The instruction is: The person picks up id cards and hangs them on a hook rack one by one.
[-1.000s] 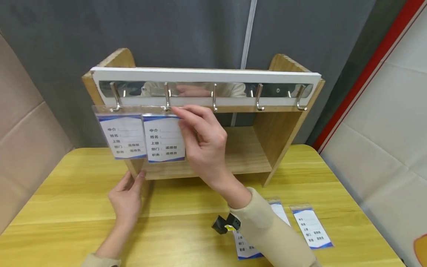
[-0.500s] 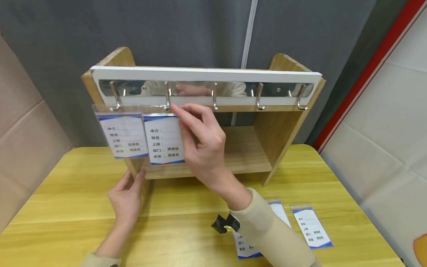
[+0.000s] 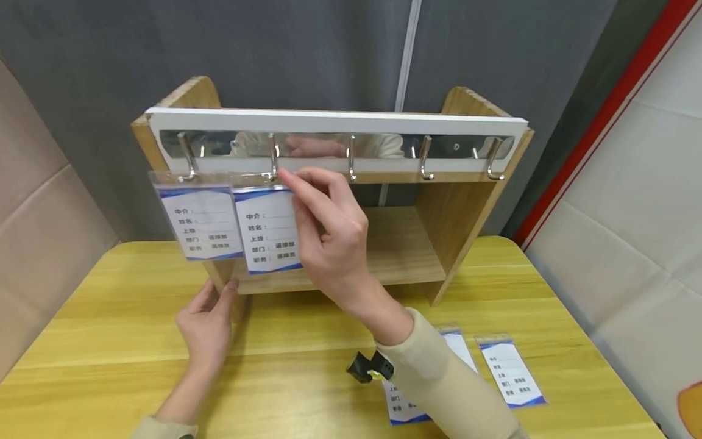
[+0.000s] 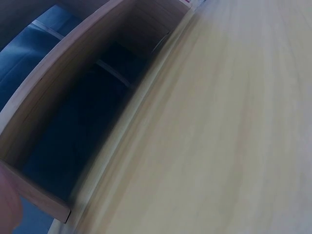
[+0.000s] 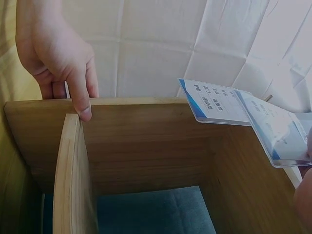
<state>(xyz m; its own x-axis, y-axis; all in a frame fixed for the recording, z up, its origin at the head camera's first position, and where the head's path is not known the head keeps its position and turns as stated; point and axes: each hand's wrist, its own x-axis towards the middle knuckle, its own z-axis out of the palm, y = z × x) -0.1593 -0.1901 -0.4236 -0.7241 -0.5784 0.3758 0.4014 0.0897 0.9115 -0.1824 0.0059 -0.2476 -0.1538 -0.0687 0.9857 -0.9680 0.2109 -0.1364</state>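
A grey curtain fills the upper part of the head view, and a yellow wood-grain counter spreads across the lower part. In the middle of the frame the person's right grip is drawn to a pinch, fingertips together at the upper right corner of the second card – a badge in a clear sleeve, left of centre. The card's clear top strip lies at the tip of the second hook; I cannot tell whether its slot is over the hook.

Over the last second this card's lower edge has slipped a little down the frame and now slants, while the hands have hardly moved. That suggests the card is being angled at the hook and is not yet hanging freely.

Just to its left, the first card hangs at the leftmost hook. Lower left, the left grip is curled round the front edge of the wooden rack, thumb over the wood, probably to steady it. Three more hooks towards the upper right bear no card.

Farther out, at lower right, a loose card lies flat on the counter – beside it more card shows, partly hidden under the right sleeve
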